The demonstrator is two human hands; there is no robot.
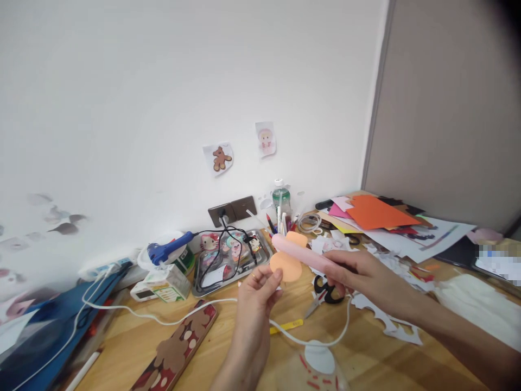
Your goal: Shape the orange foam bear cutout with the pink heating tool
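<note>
A flat light-orange cutout with rounded lobes [286, 267] is pinched between the thumb and fingers of the left hand [260, 296], above the pale wooden tabletop [222, 345]. A long, round-ended, pale-pink tool [303, 253] is gripped at its near end by the closed right hand [352, 271]. Part of the cutout is covered by the tool; whether the two are touching cannot be told. Below the tool, black-handled metal scissors [331, 293] are laid on the wood, with a narrow yellow strip [291, 326] placed near the blades. The tabletop is crossed by a thin white cable [163, 321].
</note>
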